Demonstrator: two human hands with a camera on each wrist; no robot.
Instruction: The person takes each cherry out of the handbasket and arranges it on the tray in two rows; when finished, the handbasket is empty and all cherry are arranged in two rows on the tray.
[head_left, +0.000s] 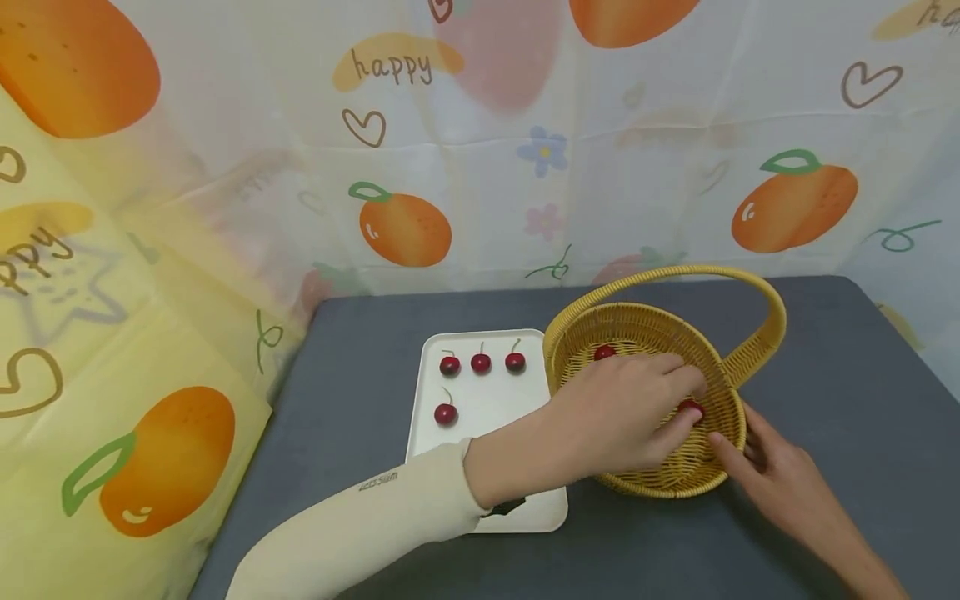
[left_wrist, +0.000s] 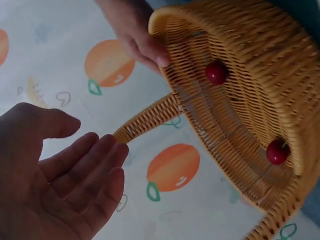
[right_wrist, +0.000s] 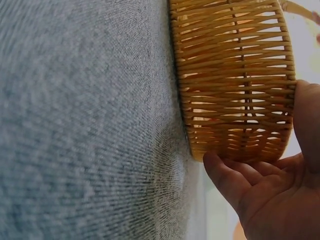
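A woven yellow basket (head_left: 720, 367) with an arched handle (head_left: 772, 317) stands on the grey table. My left hand (head_left: 671, 396), in a cream sleeve, reaches over the tray into the basket; its fingers are straight and relaxed and hold nothing (left_wrist: 75, 175). A red cherry (head_left: 692, 408) lies just by its fingertips, and another cherry (head_left: 604, 352) lies at the basket's far side. In the left wrist view both cherries (left_wrist: 216, 72) (left_wrist: 276, 151) rest on the basket's floor. My right hand (head_left: 738, 454) holds the basket's near right rim, thumb over the edge, fingers (right_wrist: 225, 175) against the outer wall.
A white tray (head_left: 495, 417) lies left of the basket with three cherries (head_left: 481, 362) in a row and one more (head_left: 446, 413) below them. The grey table (head_left: 847, 392) runs to a fruit-print cloth at the back and left.
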